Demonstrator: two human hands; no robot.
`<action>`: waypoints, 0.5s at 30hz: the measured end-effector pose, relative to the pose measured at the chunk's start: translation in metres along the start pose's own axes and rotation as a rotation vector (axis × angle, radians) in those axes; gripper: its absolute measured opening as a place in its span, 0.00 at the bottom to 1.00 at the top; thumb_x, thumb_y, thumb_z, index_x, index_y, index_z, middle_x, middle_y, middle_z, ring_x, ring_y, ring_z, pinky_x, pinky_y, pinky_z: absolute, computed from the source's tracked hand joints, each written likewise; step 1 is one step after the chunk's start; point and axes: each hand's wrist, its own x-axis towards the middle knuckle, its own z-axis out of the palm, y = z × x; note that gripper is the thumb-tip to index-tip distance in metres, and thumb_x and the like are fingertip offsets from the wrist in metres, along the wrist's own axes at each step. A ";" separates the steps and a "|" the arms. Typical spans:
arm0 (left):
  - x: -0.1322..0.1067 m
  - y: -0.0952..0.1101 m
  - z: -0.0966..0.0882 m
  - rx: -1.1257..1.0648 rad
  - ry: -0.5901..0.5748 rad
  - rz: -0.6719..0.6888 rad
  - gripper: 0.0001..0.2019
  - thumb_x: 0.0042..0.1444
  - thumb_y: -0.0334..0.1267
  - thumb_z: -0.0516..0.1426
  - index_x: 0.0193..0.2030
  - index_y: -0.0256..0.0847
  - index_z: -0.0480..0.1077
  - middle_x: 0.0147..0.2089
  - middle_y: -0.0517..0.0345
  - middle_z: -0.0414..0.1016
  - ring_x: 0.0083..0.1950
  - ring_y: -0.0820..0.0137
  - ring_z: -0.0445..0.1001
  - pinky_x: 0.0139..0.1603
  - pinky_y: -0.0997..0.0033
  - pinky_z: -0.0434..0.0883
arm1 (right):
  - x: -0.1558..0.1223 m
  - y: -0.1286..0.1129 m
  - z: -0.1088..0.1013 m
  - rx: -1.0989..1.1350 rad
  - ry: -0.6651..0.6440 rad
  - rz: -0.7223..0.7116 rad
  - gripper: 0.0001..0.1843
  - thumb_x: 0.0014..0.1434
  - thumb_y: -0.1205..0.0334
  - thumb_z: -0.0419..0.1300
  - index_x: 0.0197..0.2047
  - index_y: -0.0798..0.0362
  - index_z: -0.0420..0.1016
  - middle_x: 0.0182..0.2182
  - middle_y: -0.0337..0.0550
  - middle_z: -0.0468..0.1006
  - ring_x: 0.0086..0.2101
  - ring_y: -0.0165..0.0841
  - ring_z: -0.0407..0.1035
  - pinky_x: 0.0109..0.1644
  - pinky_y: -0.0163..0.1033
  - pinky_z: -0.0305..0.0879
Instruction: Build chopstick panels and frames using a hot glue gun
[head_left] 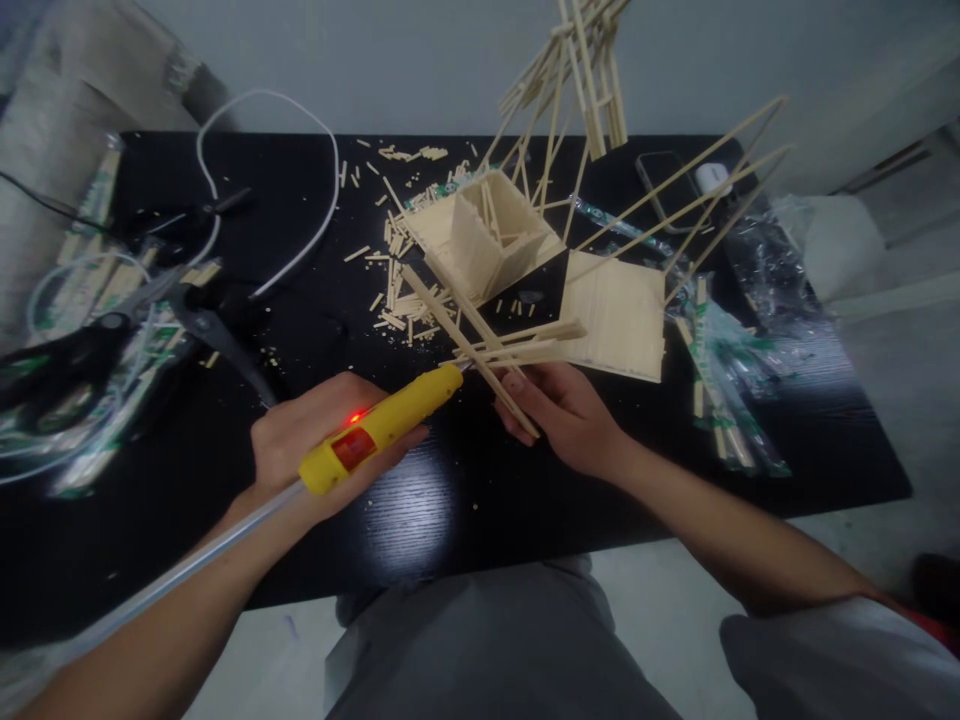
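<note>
Broadly, a black table (510, 510) spans the frame beneath your two bare hands, its near edge crossing the lower part. Plastic packs of pale sticks (90, 470) spread down the left side, dark-handled cutting tools (225, 340) among them. At upper centre, an open-topped stick box (495, 245) stands on a flat slatted base, a tall cluster of sticks (592, 80) rising behind it to the top edge. Left of centre, your left hand (315, 425) is closed around a yellow glue gun (386, 425), a clear rod running from its rear toward the lower left corner. Right of centre, your right hand (566, 415) is partly curled, thumb and fingers pinching a crossed group of sticks (480, 350) at mid-frame. The gun's tip points into that crossing; whether it touches the wood cannot be told. Just beyond your right hand sits a square stick panel (615, 315), long thin sticks reaching from it toward the upper right. More wrapped sticks (739, 410) lie at the right of the frame, a phone (667, 190) at upper right. Short stick scraps (397, 240) litter the tabletop left of the box. Smallest of all, a red light (358, 416) glows beside your left-hand grip.
</note>
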 end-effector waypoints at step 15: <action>0.001 -0.002 0.001 0.007 -0.020 -0.008 0.09 0.65 0.48 0.65 0.41 0.47 0.76 0.35 0.60 0.81 0.34 0.67 0.82 0.31 0.66 0.78 | 0.002 0.002 -0.006 0.180 -0.078 0.143 0.16 0.71 0.47 0.62 0.43 0.51 0.68 0.23 0.28 0.72 0.19 0.22 0.61 0.23 0.30 0.55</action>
